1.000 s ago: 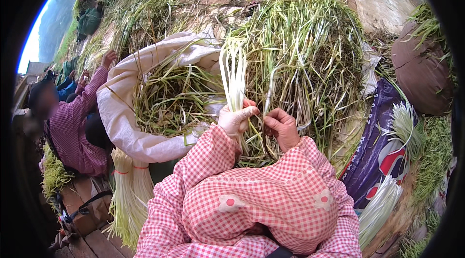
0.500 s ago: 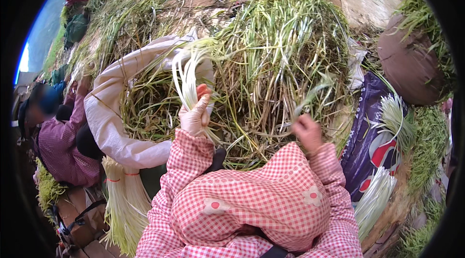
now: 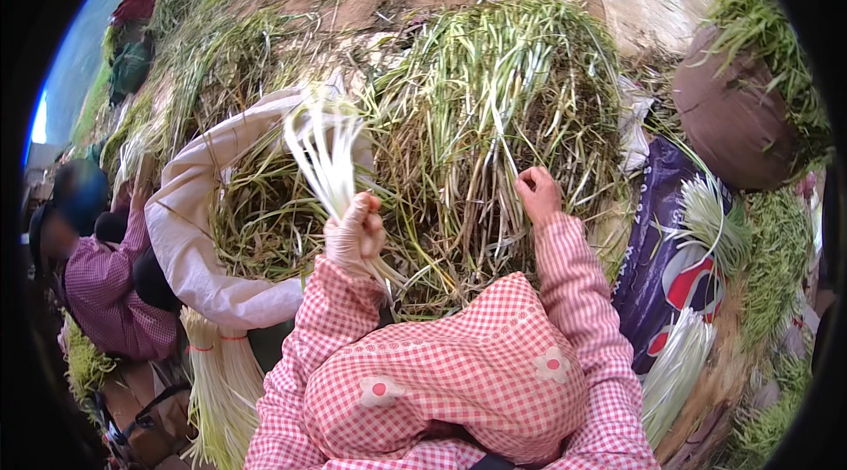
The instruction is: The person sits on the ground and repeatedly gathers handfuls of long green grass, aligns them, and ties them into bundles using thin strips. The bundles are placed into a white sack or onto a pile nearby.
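Left hand (image 3: 353, 230): left of centre, is gripping the lower ends of a fanned bunch of slender white stalks (image 3: 325, 161), apparently keeping them together.
Right hand (image 3: 539, 195): right of centre, is curling its fingers beside a long pale stalk (image 3: 500, 130); any grip cannot be told.
White fabric sack (image 3: 183, 245): is lying left, rim seemingly rolled down for easy access.
Tangled green-brown heap (image 3: 441, 161): is spreading across centre, within reach.

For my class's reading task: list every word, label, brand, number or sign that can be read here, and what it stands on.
Purple sack: pale characters run along its left side, small and slanted; I do not copy printed text, so none is quoted.
Same sack: a rounded red-and-white design, described by shape and colour only.
White sack: no lettering can be made out.
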Demonstrator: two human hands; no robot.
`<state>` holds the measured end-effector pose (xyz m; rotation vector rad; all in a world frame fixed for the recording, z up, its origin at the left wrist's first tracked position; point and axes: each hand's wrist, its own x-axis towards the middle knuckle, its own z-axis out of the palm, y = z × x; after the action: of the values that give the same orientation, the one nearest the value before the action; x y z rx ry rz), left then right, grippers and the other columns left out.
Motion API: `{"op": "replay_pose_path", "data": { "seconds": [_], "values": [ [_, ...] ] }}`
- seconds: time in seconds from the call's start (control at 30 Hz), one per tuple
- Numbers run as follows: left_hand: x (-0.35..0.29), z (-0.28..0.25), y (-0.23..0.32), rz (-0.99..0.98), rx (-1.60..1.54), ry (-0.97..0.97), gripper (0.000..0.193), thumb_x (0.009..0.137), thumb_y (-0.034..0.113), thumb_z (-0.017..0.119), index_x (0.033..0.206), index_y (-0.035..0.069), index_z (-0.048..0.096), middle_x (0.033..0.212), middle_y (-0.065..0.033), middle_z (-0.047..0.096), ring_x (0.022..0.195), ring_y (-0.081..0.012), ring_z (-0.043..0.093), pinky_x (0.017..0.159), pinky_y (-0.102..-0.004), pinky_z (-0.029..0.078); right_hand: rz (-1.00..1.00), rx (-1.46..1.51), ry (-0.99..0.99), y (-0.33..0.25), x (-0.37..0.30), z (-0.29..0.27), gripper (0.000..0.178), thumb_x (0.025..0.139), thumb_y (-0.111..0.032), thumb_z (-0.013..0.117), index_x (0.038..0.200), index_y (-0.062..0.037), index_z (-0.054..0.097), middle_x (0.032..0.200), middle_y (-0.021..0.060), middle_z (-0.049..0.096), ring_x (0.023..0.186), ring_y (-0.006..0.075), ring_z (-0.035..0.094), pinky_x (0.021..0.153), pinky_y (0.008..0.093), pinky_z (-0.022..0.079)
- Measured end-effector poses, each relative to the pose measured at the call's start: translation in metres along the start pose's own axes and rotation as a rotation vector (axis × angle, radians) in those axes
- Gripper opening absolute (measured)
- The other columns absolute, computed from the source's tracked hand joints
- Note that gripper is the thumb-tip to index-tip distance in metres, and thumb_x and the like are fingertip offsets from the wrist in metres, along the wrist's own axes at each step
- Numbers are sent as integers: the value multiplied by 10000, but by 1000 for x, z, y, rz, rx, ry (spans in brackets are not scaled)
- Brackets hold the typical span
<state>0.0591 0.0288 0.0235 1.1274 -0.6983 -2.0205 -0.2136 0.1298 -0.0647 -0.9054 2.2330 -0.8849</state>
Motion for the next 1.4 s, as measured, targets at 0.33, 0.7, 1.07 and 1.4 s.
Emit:
{"op": "replay_pose_path", "data": {
  "seconds": [0.33,0.7,1.07,1.4],
  "values": [
    [-4,12,-26,-326,24,-134,309,822,319,594,978,53,585,799,-58,642,303,-40,310,289,-198,249,-183,919,-669,-69,-89,16,84,821,-114,557,868,-49,533,773,17,559,662,77,509,607,222,445],
    [-9,9,-24,-312,51,-388,527,853,495,459,1160,68,498,1253,-92,470,340,-20,246,354,-198,243,-78,607,-408,-62,-70,13,72,858,-140,524,838,-72,515,730,37,560,632,95,534,511,232,492],
    [-7,8,-34,-269,107,-128,204,743,87,675,922,42,587,668,-49,616,316,-57,350,300,-212,240,-384,456,-468,-73,-106,41,169,741,-112,671,785,-47,522,724,38,545,611,124,533,575,264,455],
    [-6,11,-38,-245,84,-164,182,725,90,696,855,50,575,627,-41,585,337,-56,353,317,-193,235,-153,749,-396,-73,-102,54,150,798,-103,633,870,-49,513,700,-4,566,594,50,515,539,201,443]
  ]
}}
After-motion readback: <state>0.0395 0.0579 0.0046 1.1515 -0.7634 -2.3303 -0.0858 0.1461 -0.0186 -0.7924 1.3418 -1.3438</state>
